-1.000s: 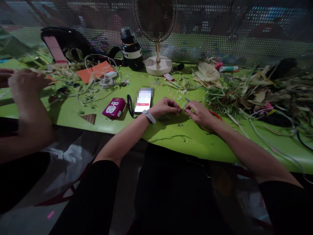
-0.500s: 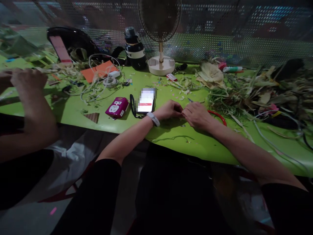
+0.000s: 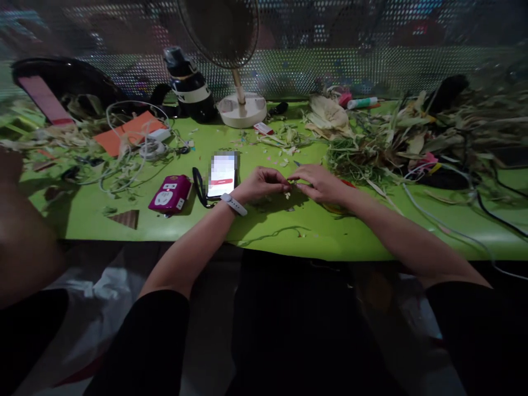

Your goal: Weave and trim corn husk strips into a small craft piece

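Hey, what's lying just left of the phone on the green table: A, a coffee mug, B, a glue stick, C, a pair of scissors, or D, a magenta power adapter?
D: a magenta power adapter with a white face lies on the green table just left of the phone, near the left hand.

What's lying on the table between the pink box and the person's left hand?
In the head view, a phone with a lit screen lies between the pink box and the left hand, a black strap beside it.
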`<state>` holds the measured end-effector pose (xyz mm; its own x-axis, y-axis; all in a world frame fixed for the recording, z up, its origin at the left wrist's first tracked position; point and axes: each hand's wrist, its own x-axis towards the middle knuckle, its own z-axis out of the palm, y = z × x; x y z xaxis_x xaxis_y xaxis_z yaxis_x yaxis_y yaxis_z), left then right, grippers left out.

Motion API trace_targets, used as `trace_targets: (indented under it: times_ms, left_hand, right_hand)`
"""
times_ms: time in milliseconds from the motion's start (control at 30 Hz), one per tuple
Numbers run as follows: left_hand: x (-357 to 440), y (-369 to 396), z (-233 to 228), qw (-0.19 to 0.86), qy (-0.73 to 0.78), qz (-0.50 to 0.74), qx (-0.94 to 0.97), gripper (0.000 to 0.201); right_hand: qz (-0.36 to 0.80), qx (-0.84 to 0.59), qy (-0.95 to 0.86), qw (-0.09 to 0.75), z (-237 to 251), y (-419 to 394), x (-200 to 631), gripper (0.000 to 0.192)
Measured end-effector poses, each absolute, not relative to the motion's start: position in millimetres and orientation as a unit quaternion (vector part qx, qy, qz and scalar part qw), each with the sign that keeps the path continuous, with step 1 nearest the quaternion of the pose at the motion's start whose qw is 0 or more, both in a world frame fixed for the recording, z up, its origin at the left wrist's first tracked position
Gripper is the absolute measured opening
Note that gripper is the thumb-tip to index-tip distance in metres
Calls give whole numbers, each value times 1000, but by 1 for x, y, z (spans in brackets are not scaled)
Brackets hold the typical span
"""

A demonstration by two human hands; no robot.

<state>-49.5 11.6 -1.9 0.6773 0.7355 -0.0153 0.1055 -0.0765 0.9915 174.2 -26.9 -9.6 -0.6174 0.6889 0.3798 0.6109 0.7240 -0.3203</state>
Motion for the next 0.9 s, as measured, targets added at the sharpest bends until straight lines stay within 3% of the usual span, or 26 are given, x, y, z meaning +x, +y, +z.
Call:
trace_targets:
  times_ms: [300, 900]
  left_hand:
    - [-51, 14, -5, 620, 301, 259, 677, 40]
    - [-51, 18, -5, 680, 343, 185, 621, 28]
  right_hand:
    - [56, -345, -906, 239, -9, -27, 170, 23]
    - [4, -396, -898, 191, -8, -36, 163, 22]
